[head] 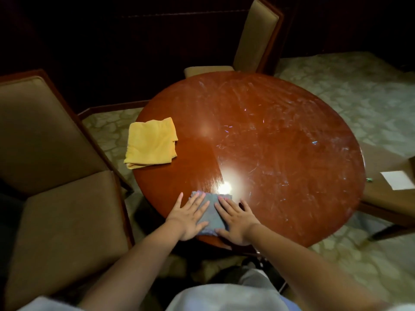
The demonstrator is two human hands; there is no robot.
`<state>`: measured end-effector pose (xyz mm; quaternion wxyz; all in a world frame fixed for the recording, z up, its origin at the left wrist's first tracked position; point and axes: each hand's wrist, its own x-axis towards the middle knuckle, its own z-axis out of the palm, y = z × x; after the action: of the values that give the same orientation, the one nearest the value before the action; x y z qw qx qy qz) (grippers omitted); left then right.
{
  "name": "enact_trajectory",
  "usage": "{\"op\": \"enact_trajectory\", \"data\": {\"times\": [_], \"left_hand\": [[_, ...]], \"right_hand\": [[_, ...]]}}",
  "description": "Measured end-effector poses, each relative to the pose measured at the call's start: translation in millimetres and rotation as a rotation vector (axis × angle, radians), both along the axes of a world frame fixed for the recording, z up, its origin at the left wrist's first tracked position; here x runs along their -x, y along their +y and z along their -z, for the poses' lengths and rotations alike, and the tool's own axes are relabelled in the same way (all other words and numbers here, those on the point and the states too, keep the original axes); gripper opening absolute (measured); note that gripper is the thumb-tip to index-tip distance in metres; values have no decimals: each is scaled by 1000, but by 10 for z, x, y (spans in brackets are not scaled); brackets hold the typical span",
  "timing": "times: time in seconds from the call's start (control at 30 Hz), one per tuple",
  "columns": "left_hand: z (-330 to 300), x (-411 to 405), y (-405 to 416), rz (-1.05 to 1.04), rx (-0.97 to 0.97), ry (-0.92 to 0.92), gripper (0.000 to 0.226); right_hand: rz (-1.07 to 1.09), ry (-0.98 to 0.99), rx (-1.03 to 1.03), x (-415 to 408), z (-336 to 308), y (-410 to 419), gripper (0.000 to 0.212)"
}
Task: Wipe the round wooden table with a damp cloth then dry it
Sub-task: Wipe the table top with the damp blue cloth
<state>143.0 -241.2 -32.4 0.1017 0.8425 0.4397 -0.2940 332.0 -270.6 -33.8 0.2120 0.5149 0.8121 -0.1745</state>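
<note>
Head view, looking down: both hands lie flat with straight fingers on the blue cloth [210, 213], the left hand [189, 217] on its left part, the right hand [235, 221] on its right, pressing it onto the round wooden counter [280, 153] at the near edge. With the cloth so close to that rim, a pull toward the body could drag it off the counter. Most of the top beyond the cloth looks streaked and scratched, so patches could be missed. Left of the cloth and farther back, a folded yellow cloth [150, 143] sits near the counter's left rim, probably for drying; wet strokes could soak it. Padded chairs stand left of and behind the counter, on patterned carpet in a dim room.
</note>
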Motion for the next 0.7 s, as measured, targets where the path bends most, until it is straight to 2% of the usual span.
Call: {"op": "enact_trajectory", "data": {"times": [0.1, 0.2, 0.27, 0.33, 0.4, 0.5, 0.7], "left_hand": [[-19, -13, -27, 35, -21, 2, 63], [-2, -39, -181, 72, -66, -30, 63], [30, -46, -314, 86, -65, -54, 63], [78, -50, -418, 95, -58, -68, 68], [101, -53, -463, 94, -77, -80, 75], [71, -62, -476, 74, -70, -64, 64], [-13, -370, -541, 60, -29, -64, 63]], "right_hand": [[4, 16, -19, -24, 20, -92, 105], [17, 49, -55, -60, 40, -297, 112], [51, 73, -184, -88, 94, -450, 105], [141, 81, -82, -105, 150, -575, 86], [182, 109, -51, -120, 237, -615, 76], [168, 112, -101, -124, 238, -616, 75], [253, 68, -92, -415, 222, -719, 78]]}}
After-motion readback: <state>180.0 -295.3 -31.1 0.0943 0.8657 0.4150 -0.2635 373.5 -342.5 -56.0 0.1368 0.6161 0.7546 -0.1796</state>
